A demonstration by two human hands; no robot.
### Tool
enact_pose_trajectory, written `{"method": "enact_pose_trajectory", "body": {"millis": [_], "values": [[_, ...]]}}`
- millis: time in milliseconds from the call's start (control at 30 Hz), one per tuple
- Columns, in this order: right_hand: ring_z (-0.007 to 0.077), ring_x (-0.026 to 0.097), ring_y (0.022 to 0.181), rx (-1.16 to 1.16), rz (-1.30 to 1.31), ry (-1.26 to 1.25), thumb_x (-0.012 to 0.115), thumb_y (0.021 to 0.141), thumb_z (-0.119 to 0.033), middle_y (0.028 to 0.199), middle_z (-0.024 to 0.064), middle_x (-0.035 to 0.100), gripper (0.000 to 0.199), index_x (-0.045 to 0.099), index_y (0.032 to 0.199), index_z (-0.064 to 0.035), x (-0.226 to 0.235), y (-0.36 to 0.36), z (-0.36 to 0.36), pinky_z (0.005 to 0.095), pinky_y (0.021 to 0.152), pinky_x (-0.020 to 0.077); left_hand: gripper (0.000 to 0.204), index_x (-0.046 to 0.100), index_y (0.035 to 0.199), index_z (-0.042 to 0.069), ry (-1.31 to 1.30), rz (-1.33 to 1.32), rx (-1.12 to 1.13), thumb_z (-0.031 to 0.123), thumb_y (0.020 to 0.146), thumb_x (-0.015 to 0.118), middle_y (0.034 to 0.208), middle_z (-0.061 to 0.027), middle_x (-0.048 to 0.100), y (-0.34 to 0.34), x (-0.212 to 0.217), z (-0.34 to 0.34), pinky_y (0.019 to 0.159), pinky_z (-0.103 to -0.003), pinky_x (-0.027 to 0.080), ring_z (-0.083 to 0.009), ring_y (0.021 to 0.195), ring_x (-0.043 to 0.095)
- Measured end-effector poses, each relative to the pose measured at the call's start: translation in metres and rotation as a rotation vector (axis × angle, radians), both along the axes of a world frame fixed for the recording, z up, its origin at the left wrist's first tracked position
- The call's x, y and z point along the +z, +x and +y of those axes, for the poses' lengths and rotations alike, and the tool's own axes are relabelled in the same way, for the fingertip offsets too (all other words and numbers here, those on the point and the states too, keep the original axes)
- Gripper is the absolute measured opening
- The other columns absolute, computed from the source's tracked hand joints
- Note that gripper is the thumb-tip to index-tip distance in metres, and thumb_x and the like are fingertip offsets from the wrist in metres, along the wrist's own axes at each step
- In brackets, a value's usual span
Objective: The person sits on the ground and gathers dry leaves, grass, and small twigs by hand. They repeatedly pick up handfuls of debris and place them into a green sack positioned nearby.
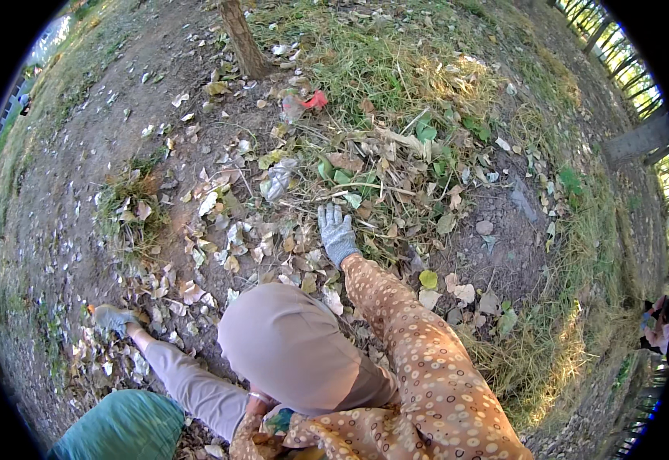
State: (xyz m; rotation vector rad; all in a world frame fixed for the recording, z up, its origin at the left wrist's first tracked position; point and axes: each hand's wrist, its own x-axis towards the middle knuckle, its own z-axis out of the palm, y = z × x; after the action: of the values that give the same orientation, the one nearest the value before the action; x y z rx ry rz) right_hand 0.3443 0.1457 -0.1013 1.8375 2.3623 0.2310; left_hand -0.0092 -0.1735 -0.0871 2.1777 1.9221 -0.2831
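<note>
My right hand, in a grey knit glove, reaches forward from a brown sleeve with a ring pattern. It lies fingers apart on dry leaves and twigs at the edge of a grass patch, holding nothing that I can see. My left hand is hidden; only a wrist with a bangle shows by the patterned cloth. A rounded beige cloth shape sits just below my right hand. From it a beige-clad limb stretches left and ends in a grey covering on the leaves; whose it is I cannot tell.
A thin tree trunk rises at the top, with a red scrap and a crumpled clear wrapper in the litter. Teal fabric lies at the bottom left. A fence runs along the right, where another person crouches.
</note>
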Motion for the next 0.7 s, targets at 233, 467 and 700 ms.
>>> {"method": "enact_pose_trajectory", "body": {"millis": [233, 467, 700], "values": [[0.0318, 0.028, 0.137, 0.071, 0.24, -0.269, 0.058, 0.081, -0.049, 0.149, 0.0183, 0.026, 0.089, 0.019, 0.146, -0.0019, 0.075, 0.014, -0.021, 0.0488, 0.106, 0.0257, 0.026, 0.061, 0.106, 0.004, -0.047, -0.261, -0.047, 0.02, 0.086, 0.055, 0.107, -0.0183, 0.062, 0.023, -0.002, -0.05, 0.081, -0.041, 0.049, -0.0325, 0.096, 0.06], [0.0285, 0.029, 0.136, 0.247, 0.558, 0.002, 0.048, 0.089, -0.05, 0.147, 0.0185, 0.029, 0.074, 0.03, 0.142, -0.0008, 0.128, 0.073, -0.068, 0.0393, 0.11, 0.0242, 0.026, 0.062, 0.095, 0.001, -0.1, -0.612, 0.402, 0.021, 0.078, 0.062, 0.082, -0.019, 0.063, 0.056, 0.065, -0.029, 0.069, -0.042, 0.049, -0.0342, 0.076, 0.061], [0.0342, 0.06, 0.099, -0.394, 1.017, 0.307, 0.056, 0.089, -0.037, 0.112, 0.0189, 0.061, 0.044, 0.057, 0.119, -0.0048, 0.089, 0.174, -0.12, 0.0407, 0.084, 0.0484, 0.025, 0.061, 0.107, 0.001, 0.017, -0.882, 0.651, 0.008, 0.083, 0.063, 0.09, -0.0078, 0.064, 0.022, 0.095, -0.058, 0.07, -0.025, 0.049, -0.0139, 0.079, 0.06]]}}
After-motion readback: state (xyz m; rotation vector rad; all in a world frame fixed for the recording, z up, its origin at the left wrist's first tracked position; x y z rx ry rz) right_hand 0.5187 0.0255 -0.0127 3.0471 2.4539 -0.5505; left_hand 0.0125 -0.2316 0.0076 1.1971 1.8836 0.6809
